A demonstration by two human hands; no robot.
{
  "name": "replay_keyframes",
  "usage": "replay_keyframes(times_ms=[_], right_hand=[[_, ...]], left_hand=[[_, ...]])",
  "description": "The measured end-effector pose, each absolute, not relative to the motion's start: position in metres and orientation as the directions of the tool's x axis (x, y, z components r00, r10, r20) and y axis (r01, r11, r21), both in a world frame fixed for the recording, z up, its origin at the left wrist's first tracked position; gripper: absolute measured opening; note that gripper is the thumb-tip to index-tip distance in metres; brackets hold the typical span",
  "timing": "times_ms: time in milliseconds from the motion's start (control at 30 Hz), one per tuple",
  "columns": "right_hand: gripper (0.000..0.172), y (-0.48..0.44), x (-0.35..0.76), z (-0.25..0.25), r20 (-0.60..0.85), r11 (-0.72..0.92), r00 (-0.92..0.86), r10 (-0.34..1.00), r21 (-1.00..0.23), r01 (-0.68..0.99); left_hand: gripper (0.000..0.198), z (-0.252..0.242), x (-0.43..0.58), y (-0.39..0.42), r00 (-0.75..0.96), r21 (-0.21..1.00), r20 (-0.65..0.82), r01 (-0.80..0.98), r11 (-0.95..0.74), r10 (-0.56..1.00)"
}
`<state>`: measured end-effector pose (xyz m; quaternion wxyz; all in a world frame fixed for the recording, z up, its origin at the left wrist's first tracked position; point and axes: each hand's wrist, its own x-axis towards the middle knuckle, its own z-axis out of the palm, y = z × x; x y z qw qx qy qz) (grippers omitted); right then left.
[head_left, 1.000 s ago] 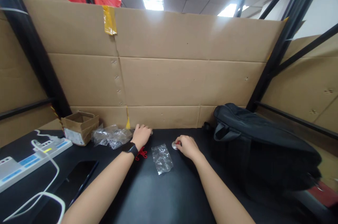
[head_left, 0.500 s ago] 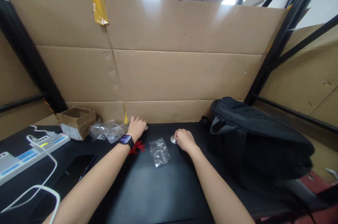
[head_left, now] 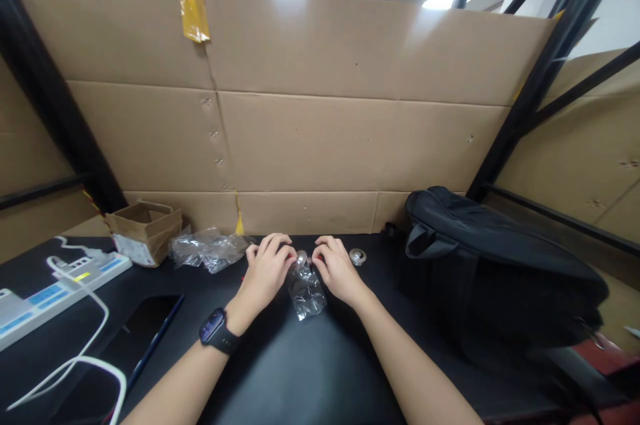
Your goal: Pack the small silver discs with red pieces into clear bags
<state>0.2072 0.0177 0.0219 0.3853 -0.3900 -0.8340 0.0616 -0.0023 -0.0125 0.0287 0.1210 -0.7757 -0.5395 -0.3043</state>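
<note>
Over the middle of the table, my left hand (head_left: 267, 269) and my right hand (head_left: 340, 269) face each other with bent fingers. Between their fingertips is a small silver round metal piece (head_left: 301, 258), and both hands pinch at its sides. Its exact kind is too small to make out. Directly below lies a clear plastic bag (head_left: 307, 295), flat on the black surface. Just right of my right hand rests a silver metal ring (head_left: 357, 256). A trace of red shows beside my left hand, which mostly hides the red cord there.
Crumpled clear plastic (head_left: 213, 248) and a small open cardboard box (head_left: 145, 231) stand at the back left. Nearer are a power strip (head_left: 65, 291) with white cables and a dark phone (head_left: 143, 331). A black bag (head_left: 495, 271) fills the right; cardboard panels (head_left: 310, 145) close off the back.
Both hands have come together at the middle, left hand moving right and right hand moving left. The silver ring at right is now uncovered, and a silver piece shows between the hands.
</note>
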Motion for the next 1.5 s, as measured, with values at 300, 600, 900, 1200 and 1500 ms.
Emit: replay_keyframes(times_ms=[300,600,900,1200,1500], right_hand=[[0.011,0.018,0.207,0.022,0.577,0.656,-0.355,0.735,-0.474,0.588],[0.014,0.0,0.184,0.026,0.64,0.679,-0.251,0.726,-0.612,0.406],[0.014,0.0,0.179,0.02,0.613,0.659,-0.241,0.752,-0.692,0.296],[0.027,0.003,0.177,0.012,0.393,0.384,-0.253,0.884,-0.919,-0.086],[0.048,0.003,0.18,0.02,0.222,0.179,-0.295,0.929,-0.97,-0.164]], left_hand=[[0.02,0.025,-0.013,-0.005,0.0,0.588,0.506,0.732,-0.344,0.863],[0.021,0.02,-0.003,-0.007,0.01,0.68,0.482,0.626,-0.381,0.876],[0.019,0.027,0.001,-0.014,0.015,0.659,0.484,0.652,-0.376,0.875],[0.014,0.025,0.003,-0.015,0.003,0.649,0.477,0.674,-0.354,0.879],[0.016,0.027,0.006,-0.018,-0.021,0.655,0.479,0.674,-0.341,0.878]])
